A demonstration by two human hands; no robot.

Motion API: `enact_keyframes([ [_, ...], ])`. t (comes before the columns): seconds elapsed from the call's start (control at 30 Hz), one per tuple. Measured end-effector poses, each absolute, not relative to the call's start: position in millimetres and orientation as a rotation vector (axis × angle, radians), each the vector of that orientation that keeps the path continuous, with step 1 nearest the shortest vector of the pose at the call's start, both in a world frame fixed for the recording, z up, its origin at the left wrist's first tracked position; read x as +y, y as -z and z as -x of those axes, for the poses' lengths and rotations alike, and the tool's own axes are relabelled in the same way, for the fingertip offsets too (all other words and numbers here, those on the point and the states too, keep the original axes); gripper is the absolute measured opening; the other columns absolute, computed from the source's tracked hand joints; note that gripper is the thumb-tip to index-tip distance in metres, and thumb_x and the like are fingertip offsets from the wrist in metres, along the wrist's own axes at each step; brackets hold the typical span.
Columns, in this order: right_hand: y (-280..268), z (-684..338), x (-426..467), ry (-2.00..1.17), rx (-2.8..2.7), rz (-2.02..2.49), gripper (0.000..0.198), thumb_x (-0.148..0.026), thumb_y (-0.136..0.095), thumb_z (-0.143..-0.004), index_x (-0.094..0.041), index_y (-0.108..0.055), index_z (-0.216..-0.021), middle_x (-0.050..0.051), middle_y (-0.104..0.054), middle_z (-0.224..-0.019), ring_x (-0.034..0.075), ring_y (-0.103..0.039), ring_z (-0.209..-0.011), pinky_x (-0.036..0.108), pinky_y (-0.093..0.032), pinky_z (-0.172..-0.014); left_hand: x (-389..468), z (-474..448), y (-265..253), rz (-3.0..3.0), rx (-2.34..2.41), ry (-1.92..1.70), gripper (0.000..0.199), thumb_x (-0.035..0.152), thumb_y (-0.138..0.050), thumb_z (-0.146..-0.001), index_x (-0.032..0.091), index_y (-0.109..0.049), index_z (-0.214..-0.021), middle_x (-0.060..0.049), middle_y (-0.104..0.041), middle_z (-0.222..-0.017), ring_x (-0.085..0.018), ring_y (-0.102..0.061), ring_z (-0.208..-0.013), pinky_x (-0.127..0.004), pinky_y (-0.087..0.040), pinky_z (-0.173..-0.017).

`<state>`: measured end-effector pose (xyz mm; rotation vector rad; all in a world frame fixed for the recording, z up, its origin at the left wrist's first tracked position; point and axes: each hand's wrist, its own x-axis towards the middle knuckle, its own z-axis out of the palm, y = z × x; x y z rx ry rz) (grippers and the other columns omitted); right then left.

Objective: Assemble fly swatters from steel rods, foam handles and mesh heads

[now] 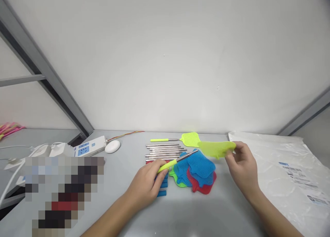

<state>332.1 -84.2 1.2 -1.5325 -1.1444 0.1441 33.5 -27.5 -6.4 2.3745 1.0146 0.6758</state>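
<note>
My left hand [148, 180] is closed around the yellow-green grip of a telescopic metal handle [171, 164], whose bare tip points right. In my right hand [243, 168], a yellow-green fly swatter head [215, 148] is pinched at its right end, tilted and slightly blurred above the table. Beneath lies a pile of swatter heads: blue [202, 164], red [206, 188] and green [179, 182]. Several metal handles [165, 151] lie side by side behind my left hand, some with blue grips [162, 193]. A whole yellow-green fly swatter [190, 139] lies at the back.
A white power strip [94, 146] and a white oval object [112, 147] sit on the left, with cables nearby. A white plastic mailing bag [278, 168] covers the right side of the grey table [123, 161]. A pixelated patch hides the lower left. A wall stands behind.
</note>
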Motion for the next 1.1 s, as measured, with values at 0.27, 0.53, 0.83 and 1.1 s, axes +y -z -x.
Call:
enact_keyframes([
  [0.27, 10, -310, -77, -0.712, -0.809, 1.125, 0.029, -0.042, -0.041, -0.091, -0.025, -0.05, -0.113, 0.006, -0.061, -0.115, 0.022, -0.063, -0.091, 0.033, -0.056, -0.06, -33, -35, 9, -2.409, 1.049, -0.694, 0.025, 0.037, -0.035, -0.097, 0.025, -0.055, -0.106, -0.001, -0.063, -0.085, -0.016, -0.058, -0.07, -0.027, -0.044, -0.064],
  [0.53, 13, -289, -77, -0.962, -0.678, 1.044, 0.03, -0.047, -0.044, -0.09, -0.021, -0.055, -0.1, -0.003, -0.053, -0.061, 0.013, -0.047, -0.047, 0.028, -0.05, -0.048, -37, -38, 11, -2.425, 1.062, -0.588, 0.022, 0.038, -0.034, -0.097, 0.025, -0.051, -0.102, 0.0, -0.063, -0.084, -0.018, -0.057, -0.072, -0.028, -0.042, -0.063],
  [0.83, 17, -298, -77, -0.928, -0.651, 1.126, 0.032, -0.05, -0.051, -0.088, -0.021, -0.053, -0.077, -0.002, -0.054, -0.054, 0.013, -0.051, -0.048, 0.027, -0.047, -0.051, -33, -38, 14, -2.332, 1.123, -0.561, 0.023, 0.04, -0.034, -0.097, 0.026, -0.053, -0.102, 0.001, -0.063, -0.082, -0.017, -0.057, -0.071, -0.028, -0.042, -0.062],
  [1.1, 19, -292, -78, -0.952, -0.652, 1.135, 0.036, -0.052, -0.049, -0.089, -0.021, -0.053, -0.072, -0.002, -0.054, -0.053, 0.013, -0.051, -0.047, 0.027, -0.045, -0.051, -32, -38, 13, -2.355, 1.119, -0.55, 0.026, 0.04, -0.032, -0.098, 0.026, -0.053, -0.1, 0.0, -0.063, -0.083, -0.018, -0.056, -0.071, -0.028, -0.041, -0.063],
])
